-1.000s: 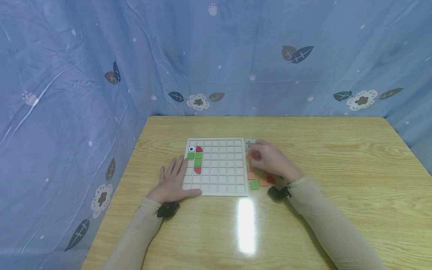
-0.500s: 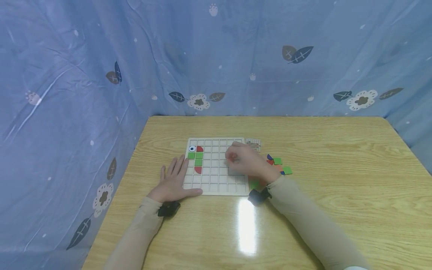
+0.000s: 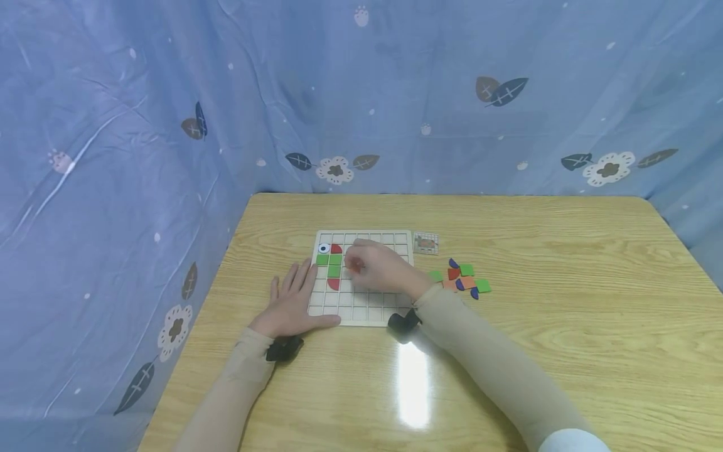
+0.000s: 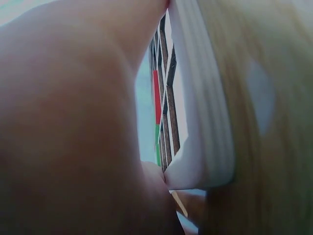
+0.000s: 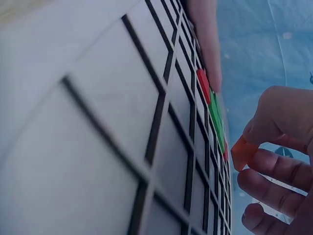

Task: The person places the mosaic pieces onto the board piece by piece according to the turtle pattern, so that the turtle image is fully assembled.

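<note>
**A Little Screened-Off Recording Nook**

And here we are, inside what looks like a makeshift booth! Blue cloth takes over the scene: it hangs at the back, runs creased down the left side and shows again at the far right, printed with white flowers, dark leaves and pale paw marks. In front stands a wood-grain table, catching a bright glare. Black wrist cameras are on, pointing to a recording spot, while the grid board and coloured tiles add a playroom touch. Home, lab or office around it? Can't tell from here!
</note>
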Demonstrator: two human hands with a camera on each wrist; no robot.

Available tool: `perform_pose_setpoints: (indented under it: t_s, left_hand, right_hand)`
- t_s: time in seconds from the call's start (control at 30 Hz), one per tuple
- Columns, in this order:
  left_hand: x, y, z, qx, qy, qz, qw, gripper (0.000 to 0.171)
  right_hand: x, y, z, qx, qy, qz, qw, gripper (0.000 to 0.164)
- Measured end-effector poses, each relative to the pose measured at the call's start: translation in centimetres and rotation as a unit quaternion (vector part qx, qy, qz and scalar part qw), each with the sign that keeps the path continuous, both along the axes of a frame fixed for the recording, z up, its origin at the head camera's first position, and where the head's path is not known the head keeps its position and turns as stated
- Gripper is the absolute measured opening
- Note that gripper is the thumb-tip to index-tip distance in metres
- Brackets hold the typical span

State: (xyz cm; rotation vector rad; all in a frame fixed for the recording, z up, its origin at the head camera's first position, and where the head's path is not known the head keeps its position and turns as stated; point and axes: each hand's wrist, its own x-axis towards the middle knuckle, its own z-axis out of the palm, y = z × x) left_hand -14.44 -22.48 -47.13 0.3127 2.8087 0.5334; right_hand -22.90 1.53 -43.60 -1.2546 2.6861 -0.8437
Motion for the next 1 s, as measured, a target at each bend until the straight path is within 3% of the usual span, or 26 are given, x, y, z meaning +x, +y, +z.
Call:
perform_pose_setpoints:
  t_s: [0.17,0.4,0.8,1.0]
  left_hand:
    - [0.0,0.0,0.0,0.017,0.001,-0.002,0.9999,0.131]
    - [-0.2,-0.2,-0.5,0.019,0.005,0.001,0.9998,0.134]
    - [-0.5,-0.3,-1.1,0.011,0.004,0.003,0.9999,0.132]
    - [-0.4,-0.3,-1.0,0.008,0.008,0.0,0.9999,0.133]
  right_hand:
    - [-0.3,-1.0,-0.1,-0.006,0.0,0.011,1.0,0.011]
    - [-0.4,-1.9,-0.5,0.022,-0.033,-0.009,0.999,0.016]
    - [-0.7,-2.1,-1.3,0.033,-0.009,-0.013,0.999,0.016]
    - [-0.6,-2.0,-1.3,0.052,-0.02,-0.02,0.998,0.012]
